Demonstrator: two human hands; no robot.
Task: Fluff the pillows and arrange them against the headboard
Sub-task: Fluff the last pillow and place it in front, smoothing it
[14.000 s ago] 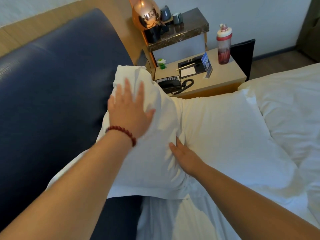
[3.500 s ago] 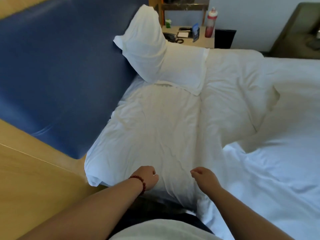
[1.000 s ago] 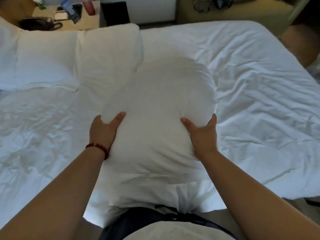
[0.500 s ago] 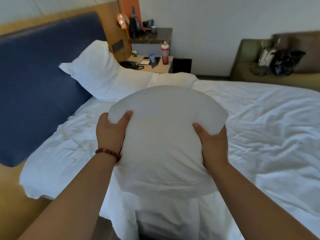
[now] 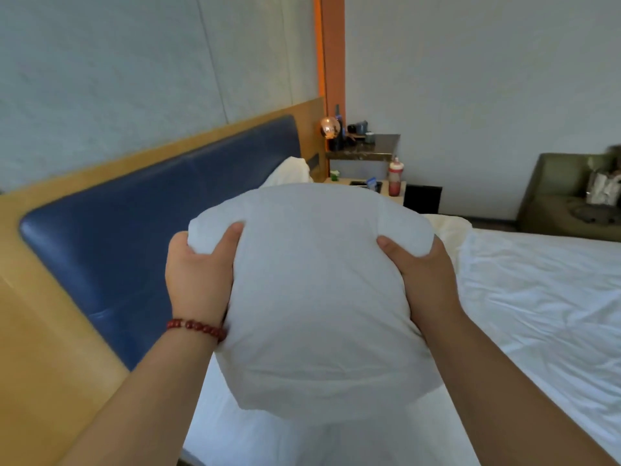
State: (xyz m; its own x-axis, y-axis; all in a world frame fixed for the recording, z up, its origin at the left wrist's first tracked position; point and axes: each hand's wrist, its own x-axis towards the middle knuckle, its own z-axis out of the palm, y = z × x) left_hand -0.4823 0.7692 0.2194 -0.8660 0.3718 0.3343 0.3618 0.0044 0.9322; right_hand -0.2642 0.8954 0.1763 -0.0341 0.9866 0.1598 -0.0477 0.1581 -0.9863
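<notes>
Both hands have the pillow (image 5: 319,297) up in the air over the bed (image 5: 537,314), right beside the blue headboard (image 5: 151,213). Left hand (image 5: 198,280) grips its left edge, thumb dug into the fabric, fingers wrapped behind out of sight. Right hand (image 5: 425,280) does the same on the right edge. Another pillow (image 5: 292,169) leans on the headboard further back, near the nightstand (image 5: 396,193).

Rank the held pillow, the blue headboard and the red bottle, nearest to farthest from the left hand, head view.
1. Held pillow: gripped by the left hand, touching it.
2. Blue headboard: to the hand's left, apart.
3. Red bottle: far back, beyond the pillow.
</notes>
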